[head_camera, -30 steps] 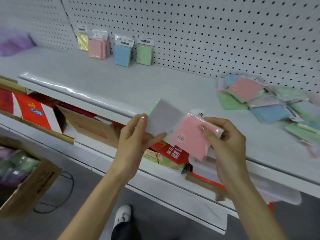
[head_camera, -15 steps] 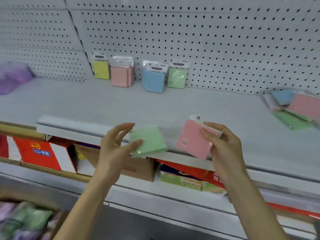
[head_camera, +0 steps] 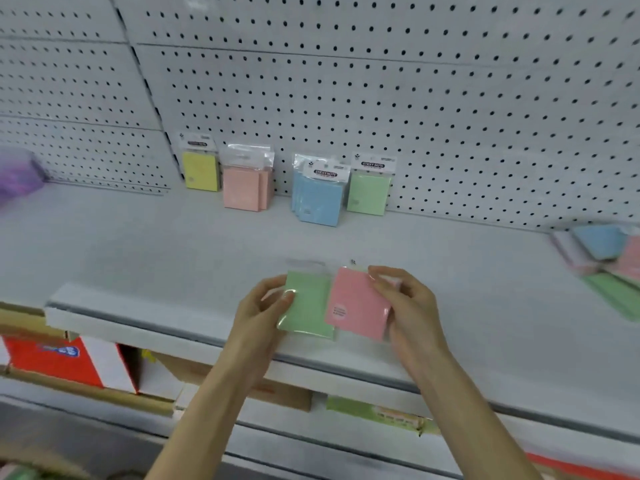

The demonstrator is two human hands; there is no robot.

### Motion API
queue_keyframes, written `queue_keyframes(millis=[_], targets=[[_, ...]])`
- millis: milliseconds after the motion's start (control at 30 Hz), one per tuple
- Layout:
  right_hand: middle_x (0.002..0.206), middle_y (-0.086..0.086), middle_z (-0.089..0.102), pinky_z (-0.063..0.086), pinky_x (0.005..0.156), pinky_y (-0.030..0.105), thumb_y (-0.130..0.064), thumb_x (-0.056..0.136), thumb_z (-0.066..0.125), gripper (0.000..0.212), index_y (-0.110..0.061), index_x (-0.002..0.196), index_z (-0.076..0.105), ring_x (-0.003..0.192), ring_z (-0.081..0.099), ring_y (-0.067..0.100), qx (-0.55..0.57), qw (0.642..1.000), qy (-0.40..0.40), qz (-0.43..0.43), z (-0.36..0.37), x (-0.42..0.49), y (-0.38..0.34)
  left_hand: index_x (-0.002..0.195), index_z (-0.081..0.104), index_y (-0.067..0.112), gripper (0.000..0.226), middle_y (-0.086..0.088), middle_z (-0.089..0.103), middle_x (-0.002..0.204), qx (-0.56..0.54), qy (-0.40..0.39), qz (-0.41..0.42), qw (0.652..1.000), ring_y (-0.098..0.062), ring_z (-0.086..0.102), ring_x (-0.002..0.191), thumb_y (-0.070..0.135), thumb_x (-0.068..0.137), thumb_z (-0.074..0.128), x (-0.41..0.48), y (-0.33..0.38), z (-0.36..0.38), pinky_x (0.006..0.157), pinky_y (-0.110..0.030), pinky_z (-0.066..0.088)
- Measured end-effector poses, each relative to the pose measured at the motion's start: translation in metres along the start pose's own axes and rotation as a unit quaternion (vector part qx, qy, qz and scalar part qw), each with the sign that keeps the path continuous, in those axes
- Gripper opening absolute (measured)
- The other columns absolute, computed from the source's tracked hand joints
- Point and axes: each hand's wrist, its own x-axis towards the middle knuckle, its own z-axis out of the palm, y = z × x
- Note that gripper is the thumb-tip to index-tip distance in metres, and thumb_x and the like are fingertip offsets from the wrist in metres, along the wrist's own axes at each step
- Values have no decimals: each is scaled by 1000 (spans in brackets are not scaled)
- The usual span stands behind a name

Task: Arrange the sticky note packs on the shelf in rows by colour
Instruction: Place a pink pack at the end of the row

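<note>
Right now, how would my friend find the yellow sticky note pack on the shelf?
Find the white pegboard wall behind the shelf, where a row of sticky note packs stands against it. The yellow pack is at the row's far left end, next to the pink packs. It is the only yellow one there.

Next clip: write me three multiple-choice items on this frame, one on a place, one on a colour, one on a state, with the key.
1. Where does the yellow pack stand? A. against the pegboard B. in the pile at right C. in a hand
2. What colour does the left hand hold? A. blue B. green C. yellow
3. What is the right hand doing? A. hanging empty B. holding a pink pack C. pressing flat on the shelf
Key: 1 A, it stands at the pegboard's foot; 2 B, that hand grips a green pack; 3 B, it pinches the pink pack.
</note>
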Motion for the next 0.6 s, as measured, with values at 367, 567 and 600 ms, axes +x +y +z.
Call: queue_keyframes(millis=[367,567,600], targets=[[91,-6,70,52,74,25,2,72,74,16,-12,67,70,83,65,11,-26,997,-11,-77,39,57,20,111,63,9,53,-13,73,99,77,-42,25,996,-31,70,89,12,62,83,39,2,3,81,-38,55],[122,-7,56,51,84,23,0,68,80,54,-28,111,61,113,56,3,-113,983,10,-147,49,75,19,104,64,8,45,-17,72,94,57,-45,65,995,-27,69,78,5,61,77,60,10,-22,69,-29,55],[120,-7,56,51,87,25,-7,69,81,58,-27,118,56,110,57,4,-114,987,20,-108,51,78,20,104,63,7,45,-16,72,94,52,-44,68,995,-26,69,78,4,61,77,63,12,-27,68,-28,55]])
